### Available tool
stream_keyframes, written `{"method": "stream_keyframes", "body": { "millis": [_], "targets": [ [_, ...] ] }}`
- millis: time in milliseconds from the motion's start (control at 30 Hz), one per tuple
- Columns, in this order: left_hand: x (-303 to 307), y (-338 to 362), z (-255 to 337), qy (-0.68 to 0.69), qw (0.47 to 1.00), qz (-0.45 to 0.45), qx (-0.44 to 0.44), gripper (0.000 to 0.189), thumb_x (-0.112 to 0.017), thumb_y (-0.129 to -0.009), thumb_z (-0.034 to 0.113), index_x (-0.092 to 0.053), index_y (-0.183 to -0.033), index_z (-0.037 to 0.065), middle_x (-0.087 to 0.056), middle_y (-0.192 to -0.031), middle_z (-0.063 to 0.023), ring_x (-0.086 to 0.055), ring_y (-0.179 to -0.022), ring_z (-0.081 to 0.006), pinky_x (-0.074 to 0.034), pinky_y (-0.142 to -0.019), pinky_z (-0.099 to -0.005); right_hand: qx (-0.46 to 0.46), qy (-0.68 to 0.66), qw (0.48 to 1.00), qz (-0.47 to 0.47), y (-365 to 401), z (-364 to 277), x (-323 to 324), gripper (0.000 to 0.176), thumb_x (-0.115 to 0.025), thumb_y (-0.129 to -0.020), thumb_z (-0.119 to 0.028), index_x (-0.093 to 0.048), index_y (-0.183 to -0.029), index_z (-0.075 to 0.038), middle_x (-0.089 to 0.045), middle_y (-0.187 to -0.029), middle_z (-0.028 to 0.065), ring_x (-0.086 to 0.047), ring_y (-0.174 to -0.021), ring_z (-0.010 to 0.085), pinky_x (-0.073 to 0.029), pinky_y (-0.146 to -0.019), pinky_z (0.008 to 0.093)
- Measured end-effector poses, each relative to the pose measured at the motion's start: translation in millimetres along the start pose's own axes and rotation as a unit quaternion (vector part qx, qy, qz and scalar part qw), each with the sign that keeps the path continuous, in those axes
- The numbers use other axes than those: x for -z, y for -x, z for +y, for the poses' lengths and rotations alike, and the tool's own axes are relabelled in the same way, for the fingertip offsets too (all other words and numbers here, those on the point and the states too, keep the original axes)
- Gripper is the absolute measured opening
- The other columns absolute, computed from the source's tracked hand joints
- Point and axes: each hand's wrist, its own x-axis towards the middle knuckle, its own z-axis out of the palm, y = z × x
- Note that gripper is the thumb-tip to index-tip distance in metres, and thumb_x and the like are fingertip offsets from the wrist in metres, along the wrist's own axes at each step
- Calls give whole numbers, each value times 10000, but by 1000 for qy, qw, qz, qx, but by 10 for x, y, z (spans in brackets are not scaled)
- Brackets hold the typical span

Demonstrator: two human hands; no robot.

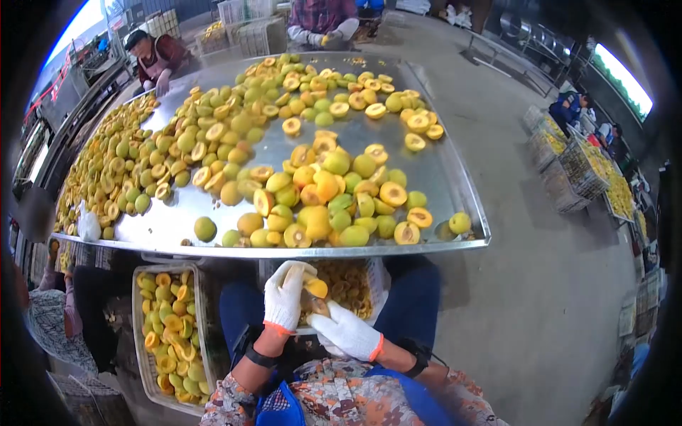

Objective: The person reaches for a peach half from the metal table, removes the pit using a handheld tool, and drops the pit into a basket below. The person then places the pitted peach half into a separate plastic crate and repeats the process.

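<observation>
My left hand [283, 297], in a white knit glove with an orange cuff, is closed on a yellow stone fruit half [316, 287]. My right hand [344, 331], gloved the same way, is closed just below it, its fingertips close to the fruit. A brownish piece shows at those fingertips; I cannot tell what it is. Both hands are over a white crate [380, 284] between my knees, which holds brownish pits and scraps. In front, whole and halved yellow-green stone fruit [323, 186] lie heaped on a metal table [455, 170].
The table's raised front rim [341, 251] runs just beyond my hands. To my left stands a white crate [139, 319] of fruit halves. Two people work at the table's far side, and another person sits at left. More people and fruit crates [584, 169] are at far right.
</observation>
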Motion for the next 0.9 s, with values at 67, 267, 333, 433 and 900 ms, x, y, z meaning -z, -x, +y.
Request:
{"method": "stream_keyframes", "body": {
  "millis": [67, 267, 333, 433, 900],
  "targets": [
    [-67, 37, -17, -25, 999, 26, -28, 270, -510, -1048, 168, -700, -977, -11, -704, -859, -47, -631, -804, -93, -506, -739, -260, -2, -12, 1000, 18, 61, -119, -73, 291, -583, -1026, -220, -492, -1272, -94, -489, -704, -25, -424, -484, 62, -308, -413, 242],
    [2, 18, 22, -82, 997, 0, -8, 316, -493, -1022, 202, -709, -934, -11, -704, -853, -56, -635, -794, -108, -504, -732, -269, -27, -41, 999, -14, 39, 12, -44, 247, -553, -1042, -200, -459, -1244, -93, -460, -663, -26, -399, -445, 75, -291, -391, 255],
    [1, 39, 20, -79, 997, -9, 2, 351, -484, -1005, 247, -713, -903, 1, -691, -845, -55, -633, -767, -118, -500, -707, -264, -27, -34, 999, -16, 51, -3, -45, 236, -549, -1044, -199, -459, -1235, -93, -455, -659, -29, -393, -442, 72, -288, -391, 255],
    [30, 46, -77, -76, 997, -15, -20, 362, -480, -1010, 256, -714, -905, 1, -701, -853, -66, -635, -762, -121, -503, -700, -266, -40, -40, 998, -25, 99, -10, -35, 216, -541, -1049, -198, -460, -1217, -91, -449, -654, -32, -386, -439, 69, -284, -391, 254],
    [19, 267, -311, -81, 994, 53, -53, 221, -553, -1027, 181, -692, -1028, 9, -713, -855, -88, -676, -806, -126, -541, -749, -294, -112, -60, 991, -51, 139, 7, -102, 109, -498, -1054, -197, -448, -975, -140, -368, -579, -50, -314, -368, 78, -236, -355, 255]
  ]
}}
